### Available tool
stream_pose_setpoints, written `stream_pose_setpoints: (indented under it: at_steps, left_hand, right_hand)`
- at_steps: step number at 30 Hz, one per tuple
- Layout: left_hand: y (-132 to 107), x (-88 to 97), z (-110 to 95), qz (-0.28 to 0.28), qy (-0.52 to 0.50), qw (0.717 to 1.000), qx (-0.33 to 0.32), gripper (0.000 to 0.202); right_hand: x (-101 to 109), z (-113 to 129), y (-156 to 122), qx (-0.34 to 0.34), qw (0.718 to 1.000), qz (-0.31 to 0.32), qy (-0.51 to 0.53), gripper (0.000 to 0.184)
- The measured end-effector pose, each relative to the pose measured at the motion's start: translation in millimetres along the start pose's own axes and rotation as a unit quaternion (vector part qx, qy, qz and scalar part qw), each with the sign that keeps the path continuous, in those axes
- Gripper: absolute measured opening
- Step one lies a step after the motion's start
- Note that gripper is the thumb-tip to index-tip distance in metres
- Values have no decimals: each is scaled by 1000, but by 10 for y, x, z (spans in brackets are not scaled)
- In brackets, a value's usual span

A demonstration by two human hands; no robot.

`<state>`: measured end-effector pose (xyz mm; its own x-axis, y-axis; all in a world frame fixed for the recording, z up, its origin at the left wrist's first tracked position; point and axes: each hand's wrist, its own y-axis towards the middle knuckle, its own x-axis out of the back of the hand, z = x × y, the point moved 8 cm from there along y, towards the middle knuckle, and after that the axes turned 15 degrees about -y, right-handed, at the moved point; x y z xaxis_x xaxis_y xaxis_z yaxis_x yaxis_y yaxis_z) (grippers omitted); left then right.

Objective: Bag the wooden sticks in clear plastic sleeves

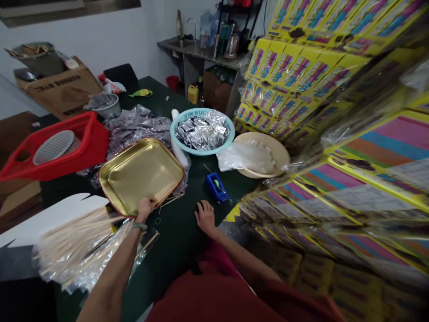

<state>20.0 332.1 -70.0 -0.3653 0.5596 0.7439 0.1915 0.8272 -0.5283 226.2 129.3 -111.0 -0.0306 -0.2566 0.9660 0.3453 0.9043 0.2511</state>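
Observation:
My left hand (146, 207) is at the near edge of a gold tray (139, 167), its fingers closed on the ends of a few thin wooden sticks (165, 190) lying in the tray's corner. My right hand (205, 216) rests on the dark green table with its fingers spread, holding nothing. Just beyond it stands a blue tape dispenser (216, 187). Bundles of wooden sticks in clear plastic bags (72, 246) lie left of and partly under my left forearm. A small rubber band (157, 221) is on the table between my hands.
A light blue basin (173, 134) holds silver packets, and a beige basin (284, 156) holds a white plastic bag. A red basket (67, 163) stands on the left, near plastic-wrapped packets (140, 125). Stacked yellow display boxes (288, 71) crowd the right side.

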Motion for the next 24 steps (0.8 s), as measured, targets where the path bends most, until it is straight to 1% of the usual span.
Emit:
stream_pose_setpoints:
  at_steps: [3,7,9,11,15,18,21,22,23,24]
  left_hand:
    - [10,-33,42,-8,5,1000,22,26]
    - [-19,-125,48,-23,-18,999,13,23]
    - [-37,-155,20,-42,-40,998,-12,23]
    - [-56,-155,-43,-68,-68,994,-53,25]
    - [-174,-84,-223,-135,-134,971,-144,30]
    - [-404,-29,-328,-194,-179,947,-185,26]
    - [-755,-2,-318,-250,-208,924,-201,20]
    - [-914,1,-295,-271,-213,913,-217,21]
    - [-1101,-8,-266,-293,-217,899,-242,24]
    - [-1299,-40,-210,-313,-219,888,-254,27]
  right_hand:
    - [-67,-69,-6,-10,1000,25,-11,38]
    - [-100,-137,-49,-20,998,44,-29,36]
    - [-109,-182,-57,-23,998,51,-39,36]
    - [-122,-238,-58,-27,997,56,-48,36]
    - [-174,-342,-76,-30,995,68,-61,37]
    - [-210,-412,-112,-27,995,71,-65,39]
    - [-222,-472,-112,-8,996,70,-55,44]
    - [-224,-473,-97,10,996,73,-47,46]
    - [-231,-448,-81,43,995,81,-33,49]
    - [-241,-396,-72,92,991,94,-17,52]
